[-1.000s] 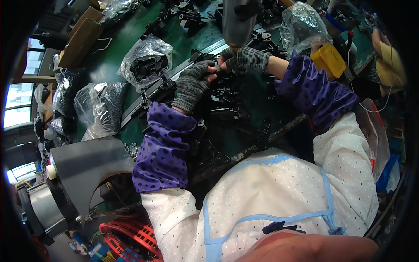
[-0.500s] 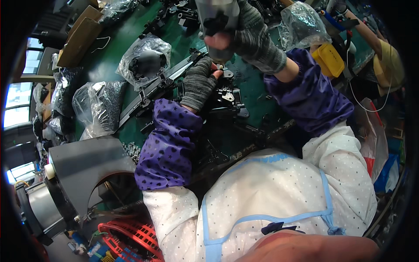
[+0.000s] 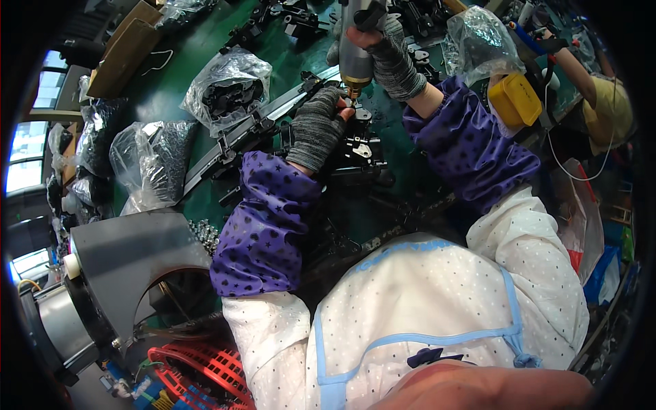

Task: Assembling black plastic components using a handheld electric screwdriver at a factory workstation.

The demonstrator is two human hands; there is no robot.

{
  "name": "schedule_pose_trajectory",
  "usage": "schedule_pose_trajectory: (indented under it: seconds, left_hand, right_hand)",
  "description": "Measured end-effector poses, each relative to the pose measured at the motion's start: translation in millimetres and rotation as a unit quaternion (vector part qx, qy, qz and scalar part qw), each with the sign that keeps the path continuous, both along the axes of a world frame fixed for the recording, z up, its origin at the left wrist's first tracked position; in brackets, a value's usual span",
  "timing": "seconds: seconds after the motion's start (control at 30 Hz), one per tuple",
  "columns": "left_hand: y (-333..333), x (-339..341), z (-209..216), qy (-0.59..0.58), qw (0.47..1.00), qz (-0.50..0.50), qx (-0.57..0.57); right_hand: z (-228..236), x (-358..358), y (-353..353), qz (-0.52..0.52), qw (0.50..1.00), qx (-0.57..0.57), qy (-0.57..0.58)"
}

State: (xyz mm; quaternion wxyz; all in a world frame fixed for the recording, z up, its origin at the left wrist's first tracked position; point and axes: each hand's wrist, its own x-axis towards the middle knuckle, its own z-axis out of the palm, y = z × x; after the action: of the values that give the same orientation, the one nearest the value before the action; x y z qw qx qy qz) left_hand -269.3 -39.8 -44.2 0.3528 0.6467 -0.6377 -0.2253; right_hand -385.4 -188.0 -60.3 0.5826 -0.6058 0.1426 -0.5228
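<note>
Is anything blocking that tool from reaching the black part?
Nothing visible blocks it. The right hand holds the grey tool, its brass-coloured tip at the black part; whether they touch is unclear. The left hand is beside the tip.

Silver driver (image 3: 357, 61) above black part (image 3: 362, 116)

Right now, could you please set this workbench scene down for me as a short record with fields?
Right grip: gloved, wrapped around a grey cylindrical driver
Driver tip: brass-coloured, pointing at a dark part; contact unclear
Left grip: gloved, bare fingertips beside the driver tip; hold unclear
Surface: green table
Left of left grip: long rail, clear bag with black contents
Right side: yellow container, another person's arm
Lower left: red basket
</note>
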Motion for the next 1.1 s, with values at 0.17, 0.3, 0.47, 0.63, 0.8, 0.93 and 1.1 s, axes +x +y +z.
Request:
schedule_pose_trajectory:
  seconds: [0.17,0.3,0.47,0.63,0.8,0.93,1.1]
  left_hand:
    - [1,1,-1,-0.006,1.0,0.001,-0.011]
    - [2,2,0,-0.005,1.0,0.004,-0.012]
    - [-1,-2,-2,-0.011,1.0,0.008,-0.021]
    - [-3,-2,-6,-0.015,0.999,0.009,-0.04]
    - [0,1,-9,-0.027,0.998,0.013,-0.058]
    - [-3,-4,-9,-0.019,0.998,0.018,-0.054]
    - [3,0,0,-0.047,0.999,0.005,-0.022]
  right_hand:
    - [-4,1,2,-0.004,1.0,0.01,-0.006]
    - [-1,4,0,0.007,1.0,0.02,-0.005]
    - [44,6,9,0.176,0.979,0.1,0.031]
    - [48,22,7,0.257,0.957,0.134,-0.024]
    - [31,31,3,0.245,0.96,0.07,-0.113]
    - [37,16,7,0.186,0.977,0.073,0.07]
    - [65,23,17,0.259,0.965,0.028,0.041]
